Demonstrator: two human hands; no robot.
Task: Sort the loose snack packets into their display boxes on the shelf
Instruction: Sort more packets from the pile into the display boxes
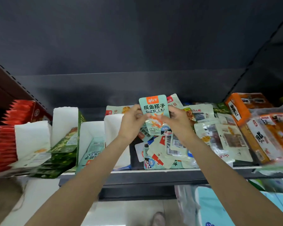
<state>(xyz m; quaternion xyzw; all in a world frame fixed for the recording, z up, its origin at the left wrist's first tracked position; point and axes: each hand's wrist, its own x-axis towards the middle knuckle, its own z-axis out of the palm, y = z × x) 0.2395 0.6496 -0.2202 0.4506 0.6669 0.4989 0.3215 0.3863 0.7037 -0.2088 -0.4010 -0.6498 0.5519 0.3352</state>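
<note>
The held packet (154, 111) is pale mint green with an orange tab at its top, dark lettering and an orange-and-blue cartoon print. The row of packets (5, 132) at far left is bright red. Beside them, a display box (65, 144) is dark green speckled yellow, its raised flap white. The box (240, 110) at right is orange. The shelf (153, 176) edge is dark grey.

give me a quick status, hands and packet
Left hand and right hand both pinch one pale teal snack packet, upright above the loose pile of packets. Matching teal packets in white display box, left. Path unobstructed.
</note>
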